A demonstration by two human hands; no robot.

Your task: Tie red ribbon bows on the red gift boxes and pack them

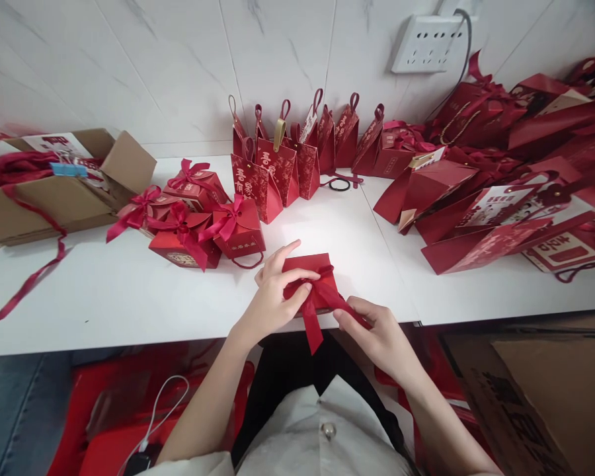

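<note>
A small red gift box [306,262] sits at the table's front edge, right before me. A dark red ribbon [312,329] lies over its top, with one loose tail hanging past the edge. My left hand [280,287] rests on the box's left side, thumb and index finger pinching the ribbon near its knot while the other fingers stretch out. To the right of the box, my right hand [374,330] is closed around another length of the ribbon, pulled out toward the lower right. The underside of the knot is hidden by my left fingers.
Several bow-tied red boxes [238,228] stand left of my hands. Behind are upright red bags [277,168] with loop handles. A cardboard carton [39,215] of ribbons is at left; a pile of red bags [446,182] fills the right. A power strip [429,45] hangs on the wall.
</note>
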